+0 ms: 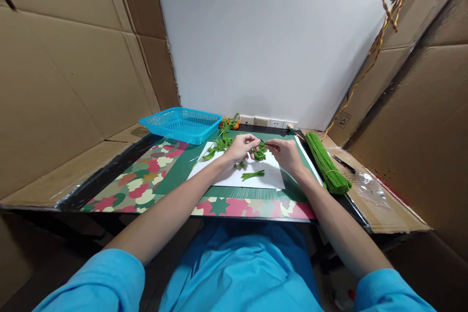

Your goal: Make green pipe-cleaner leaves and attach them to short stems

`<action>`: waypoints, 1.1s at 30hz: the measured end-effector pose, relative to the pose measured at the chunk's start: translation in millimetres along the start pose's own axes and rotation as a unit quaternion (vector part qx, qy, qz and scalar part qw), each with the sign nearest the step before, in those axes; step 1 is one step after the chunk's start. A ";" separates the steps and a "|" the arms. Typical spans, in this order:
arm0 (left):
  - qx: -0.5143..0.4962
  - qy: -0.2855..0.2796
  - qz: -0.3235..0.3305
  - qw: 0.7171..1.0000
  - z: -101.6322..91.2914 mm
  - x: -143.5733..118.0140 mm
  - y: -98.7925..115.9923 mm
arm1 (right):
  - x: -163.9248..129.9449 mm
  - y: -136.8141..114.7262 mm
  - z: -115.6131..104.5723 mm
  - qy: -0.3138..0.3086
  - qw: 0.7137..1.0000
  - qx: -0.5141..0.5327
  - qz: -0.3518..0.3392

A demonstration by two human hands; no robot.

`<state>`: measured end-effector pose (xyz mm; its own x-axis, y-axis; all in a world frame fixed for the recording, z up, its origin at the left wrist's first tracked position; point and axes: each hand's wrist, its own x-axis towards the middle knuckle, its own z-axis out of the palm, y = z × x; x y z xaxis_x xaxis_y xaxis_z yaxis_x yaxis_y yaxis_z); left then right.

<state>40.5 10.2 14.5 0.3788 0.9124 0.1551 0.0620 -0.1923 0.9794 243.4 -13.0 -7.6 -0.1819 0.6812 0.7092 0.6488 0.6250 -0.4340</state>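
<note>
Pinching one green stem (263, 145) over the white sheet (272, 181), both hands' fingers clamp it: left hand (242, 148), right hand (287, 154). Bending seems underway; next likely needs a tight twist.

Your left hand (239, 148) and right hand (287, 153) meet over the white sheet (272, 175), fingertips pinching a bent green pipe-cleaner piece (260, 152) between them. Just below it, a short folded green piece (253, 174) lies flat on the sheet, apart from both hands.
</note>
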 end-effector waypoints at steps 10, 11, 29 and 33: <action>0.000 0.000 -0.016 1.000 0.7 -1.9 2.7 | 0.0 -0.1 -0.3 0.010 1.000 0.025 0.008; 0.001 -0.001 -0.015 1.000 0.6 -1.8 2.6 | -0.1 -0.1 -0.5 0.010 1.000 0.021 0.005; 0.013 -0.007 0.021 1.000 -1.1 1.2 -3.8 | -2.3 1.8 2.3 0.011 1.000 -0.002 -0.016; 0.017 -0.008 0.022 1.000 -0.9 1.1 -3.9 | -1.8 -0.7 1.6 0.011 1.000 0.005 -0.009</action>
<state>39.8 12.3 11.0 0.3957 0.8974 0.1954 0.0761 -0.2441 0.9668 242.0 -14.0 -9.5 -0.1773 0.6610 0.7291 0.6378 0.6414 -0.4263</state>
